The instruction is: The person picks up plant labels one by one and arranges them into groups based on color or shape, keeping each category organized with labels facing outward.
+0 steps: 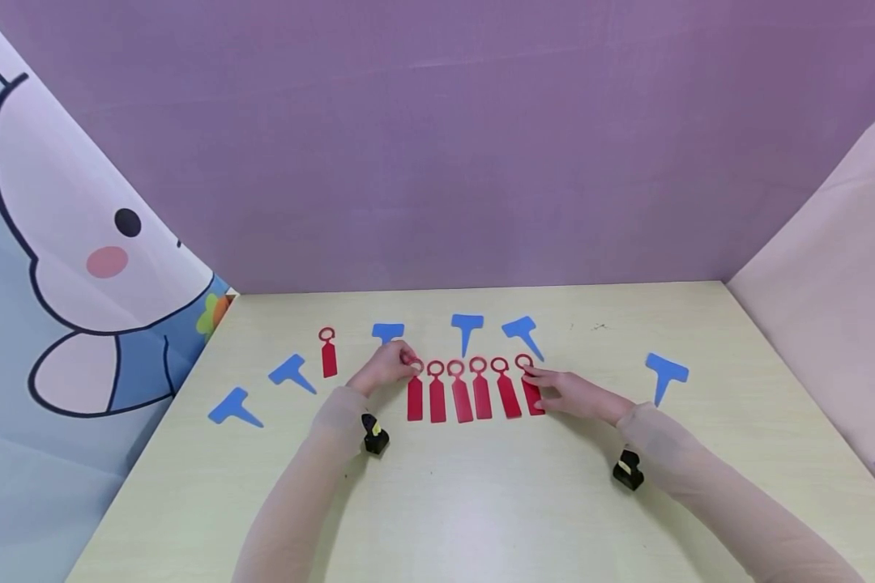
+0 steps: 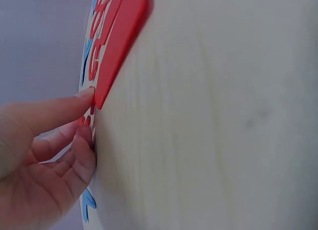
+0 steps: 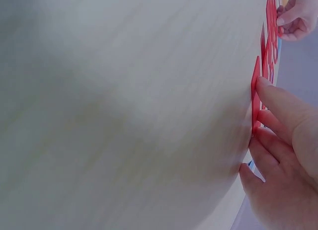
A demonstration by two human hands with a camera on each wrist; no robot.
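Row of six red tags (image 1: 482, 398) laid side by side, judged nearly done | leftmost tag (image 1: 415, 399) pinched by left hand (image 1: 388, 366) | rightmost tag (image 1: 532, 398) touched by right hand (image 1: 578, 395), fingers loosely extended | lone red tag (image 1: 329, 359) left apart, blue T-shaped pieces (image 1: 468, 324) left scattered

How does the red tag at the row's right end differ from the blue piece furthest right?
The red tag is a strip with a ring; the blue piece is T-shaped. The right hand touches the red tag, while no hand touches the blue piece. Both look thin.
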